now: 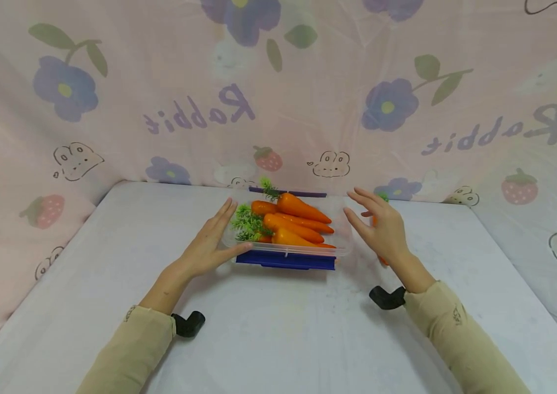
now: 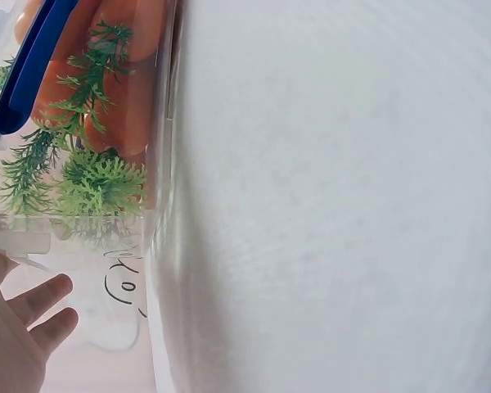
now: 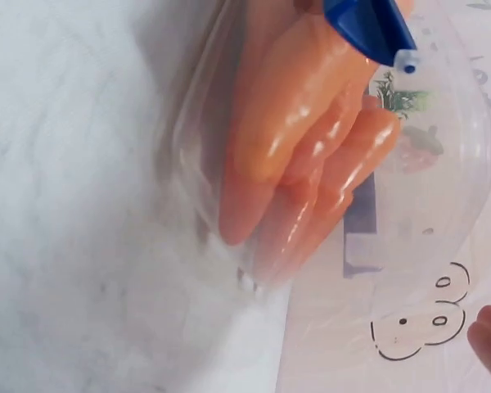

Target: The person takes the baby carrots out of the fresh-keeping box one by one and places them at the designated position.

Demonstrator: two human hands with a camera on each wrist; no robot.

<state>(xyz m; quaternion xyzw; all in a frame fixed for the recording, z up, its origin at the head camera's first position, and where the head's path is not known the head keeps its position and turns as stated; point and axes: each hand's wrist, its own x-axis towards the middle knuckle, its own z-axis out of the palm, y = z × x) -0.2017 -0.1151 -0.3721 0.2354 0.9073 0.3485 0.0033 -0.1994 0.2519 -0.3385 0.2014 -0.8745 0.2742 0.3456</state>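
The left hand (image 1: 209, 241), fingers straight and thumb spread, is at one end of a clear box (image 1: 341, 232) of carrots (image 1: 294, 224) between the hands; contact is unclear. The right hand (image 1: 386, 227), fingers loosely extended, hovers beside the other end, mostly hiding another carrot (image 1: 383, 261). Beyond both hands, cloth (image 1: 298, 120) reads "Rabbit", mirrored.

Container (image 1: 308, 251) is showing smooth, clear plastic, its latch flap (image 1: 285, 260) opaque plastic; carrots (image 1: 293, 227) are displaying glossy skins (plastic-looking); backdrop (image 1: 308, 98) is presenting matt cloth.
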